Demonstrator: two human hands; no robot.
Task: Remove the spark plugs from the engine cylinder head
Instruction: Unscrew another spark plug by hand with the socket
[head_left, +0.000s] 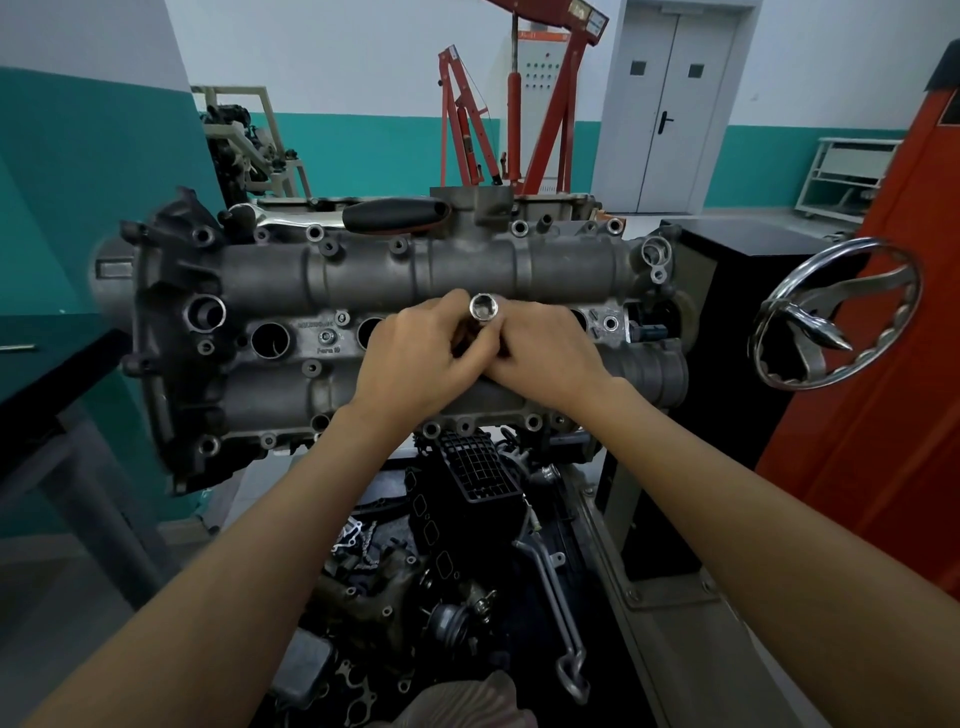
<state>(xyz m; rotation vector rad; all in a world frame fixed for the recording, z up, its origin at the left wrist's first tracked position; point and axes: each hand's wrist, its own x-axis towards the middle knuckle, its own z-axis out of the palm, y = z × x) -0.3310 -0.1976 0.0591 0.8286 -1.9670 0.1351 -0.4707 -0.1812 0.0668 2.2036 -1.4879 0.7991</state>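
Observation:
The grey cylinder head (363, 270) lies across the middle of the view on a stand. Open spark plug wells show in its centre row, one at the left (270, 340) and another beside it (370, 328). A chrome socket (484, 307) stands upright over the middle of that row, its open end facing up. My left hand (415, 358) and my right hand (545, 353) meet around the socket's shaft, fingers curled on it. What sits below the socket is hidden by my fingers.
A ratchet with a black handle (395, 214) lies on the far edge of the head. A chrome handwheel (836, 319) sticks out at the right by an orange cabinet (883, 364). Loose engine parts (457, 519) fill the tray below. A dark bench (47, 364) stands at the left.

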